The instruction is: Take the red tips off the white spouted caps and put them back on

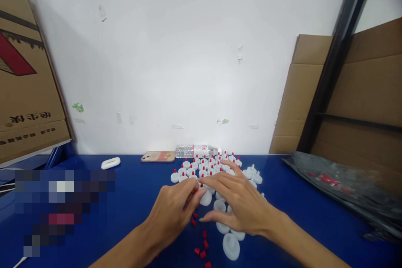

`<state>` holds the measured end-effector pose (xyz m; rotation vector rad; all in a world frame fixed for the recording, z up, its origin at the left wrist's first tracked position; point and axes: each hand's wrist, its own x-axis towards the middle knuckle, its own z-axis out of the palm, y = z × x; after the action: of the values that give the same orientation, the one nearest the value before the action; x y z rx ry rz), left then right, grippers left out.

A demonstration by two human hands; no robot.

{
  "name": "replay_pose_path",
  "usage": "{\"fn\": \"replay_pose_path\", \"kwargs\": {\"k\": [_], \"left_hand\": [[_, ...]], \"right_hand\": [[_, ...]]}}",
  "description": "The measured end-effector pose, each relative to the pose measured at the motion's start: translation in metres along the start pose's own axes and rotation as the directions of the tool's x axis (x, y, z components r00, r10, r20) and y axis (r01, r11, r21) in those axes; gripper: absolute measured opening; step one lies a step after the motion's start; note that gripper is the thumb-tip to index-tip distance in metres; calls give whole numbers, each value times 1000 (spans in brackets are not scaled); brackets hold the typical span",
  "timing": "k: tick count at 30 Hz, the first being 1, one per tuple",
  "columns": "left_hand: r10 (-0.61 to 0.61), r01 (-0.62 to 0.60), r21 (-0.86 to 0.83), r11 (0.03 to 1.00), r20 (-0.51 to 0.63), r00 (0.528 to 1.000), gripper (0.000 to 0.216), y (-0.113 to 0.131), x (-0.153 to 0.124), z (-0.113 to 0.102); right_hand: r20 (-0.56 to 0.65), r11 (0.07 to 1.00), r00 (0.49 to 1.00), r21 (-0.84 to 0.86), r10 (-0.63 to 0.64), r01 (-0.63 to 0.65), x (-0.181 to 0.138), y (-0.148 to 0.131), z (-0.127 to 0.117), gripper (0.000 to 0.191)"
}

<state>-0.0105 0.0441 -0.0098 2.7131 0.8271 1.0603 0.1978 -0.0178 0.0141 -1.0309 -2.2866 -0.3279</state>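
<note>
My left hand [176, 203] is closed, its thumb and fingers curled around a small red cap [195, 191] that shows between them. My right hand [240, 199] reaches in from the other side, fingers stretched out and thumb apart, its index fingertip close to the left fingertips. Between the hands a white nozzle lid [206, 198] is partly covered by fingers. Behind them stand several white lids with red tips [190, 171]. Plain white lids [231, 247] lie under and beside my right hand, and loose red caps [203, 254] are scattered in front.
A clear plastic bottle [185, 151] and a phone [158, 157] lie by the wall, with a white case [110, 163] farther left. A dark plastic bag [351, 192] with red pieces sits at right. Cardboard boxes [31, 92] flank the blue table [132, 201].
</note>
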Motion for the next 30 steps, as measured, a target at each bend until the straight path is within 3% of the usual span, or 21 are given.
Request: {"fn": "replay_pose_path", "kwargs": {"k": [6,12,17,20,22,24,26,30], "left_hand": [[0,1,-59,998,29,1000,36,9,1,0],[-146,170,-312,935,101,984,42,15,7,0],[-352,343,-521,781,85,932,48,6,13,-16],[-345,298,-383,875,-61,936,47,-7,16,-28],[-284,269,-213,939,-46,958,44,-13,17,-31],[-193,194,-8,981,50,980,39,-15,16,-29],[-129,105,145,984,172,977,31,-13,13,-26],[-113,37,214,976,353,929,21,-7,7,-22]], "right_hand": [[-77,996,994,24,-81,83,3,1,6,21],[-91,985,985,-108,-148,138,5,5,0,18],[-101,950,986,-297,-134,99,-6,46,-15,22],[-163,941,987,-330,19,-73,-18,81,-28,19],[-195,907,968,-359,158,-221,-24,99,-34,17],[-183,867,951,-395,250,-304,-28,110,-37,15],[-127,853,953,-425,275,-303,-31,116,-37,15],[18,875,960,-418,278,-245,-32,117,-38,15]]}}
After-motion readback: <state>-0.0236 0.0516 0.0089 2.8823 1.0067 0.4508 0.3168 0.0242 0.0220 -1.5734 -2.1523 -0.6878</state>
